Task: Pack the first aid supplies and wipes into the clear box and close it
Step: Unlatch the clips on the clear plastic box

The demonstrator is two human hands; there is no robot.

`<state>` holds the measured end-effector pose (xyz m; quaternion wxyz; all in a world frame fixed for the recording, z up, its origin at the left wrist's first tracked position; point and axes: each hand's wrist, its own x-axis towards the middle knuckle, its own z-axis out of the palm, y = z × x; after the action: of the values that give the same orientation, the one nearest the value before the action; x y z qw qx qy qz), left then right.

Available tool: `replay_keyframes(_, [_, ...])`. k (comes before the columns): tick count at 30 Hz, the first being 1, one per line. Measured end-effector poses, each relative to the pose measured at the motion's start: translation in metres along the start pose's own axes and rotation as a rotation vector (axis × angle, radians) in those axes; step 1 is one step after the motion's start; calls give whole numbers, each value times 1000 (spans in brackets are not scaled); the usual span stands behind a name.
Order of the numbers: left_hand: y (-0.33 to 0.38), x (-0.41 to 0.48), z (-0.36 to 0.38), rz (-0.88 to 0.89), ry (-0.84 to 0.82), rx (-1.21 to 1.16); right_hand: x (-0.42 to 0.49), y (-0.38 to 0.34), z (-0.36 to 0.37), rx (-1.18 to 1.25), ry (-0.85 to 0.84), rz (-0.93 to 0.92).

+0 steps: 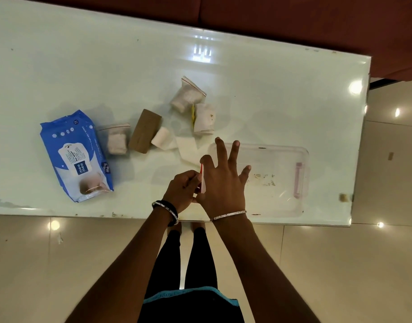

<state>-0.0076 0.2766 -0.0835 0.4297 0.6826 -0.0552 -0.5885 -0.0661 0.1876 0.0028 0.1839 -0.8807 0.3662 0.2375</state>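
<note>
We are pinching a light red-and-white packet (202, 180) in our left hand (184, 190), our right hand (223, 185) splaying loose over the clear box (289, 206) at three o'clock. The wipes pack (76, 157) is lying at nine o'clock: probably soft and slippery, best gripped mid-body.

White glossy table (270, 78), beige tiled floor (60, 264)

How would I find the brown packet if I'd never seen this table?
Start at the big blue wet wipes pack on the white table. Go right, past a small zip bag, to the brown packet. It is the only dark, boxy thing; its neighbours are white or clear.
</note>
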Motion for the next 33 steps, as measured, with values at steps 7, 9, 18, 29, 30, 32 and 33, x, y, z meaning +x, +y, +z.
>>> replay_keyframes(7, [0, -5, 10, 91, 118, 238, -11, 1, -12, -1, 48, -2])
replay_keyframes(9, [1, -4, 10, 50, 143, 234, -19, 5, -23, 35, 85, -19])
replay_keyframes(18, [5, -7, 8, -44, 85, 128, -53, 60, -73, 377, 189, -75])
replay_keyframes(29, [2, -4, 4, -82, 46, 118, -67, 143, -92, 444, 970, 289])
replay_keyframes(30, [2, -4, 3, -88, 41, 114, -67, 153, -98, 496, 1045, 305])
replay_keyframes(32, [2, -4, 2, -91, 33, 107, -56, 169, -106, 598, 1171, 348])
replay_keyframes(33, [2, -4, 1, -91, 31, 106, -49, 183, -106, 644, 1227, 380])
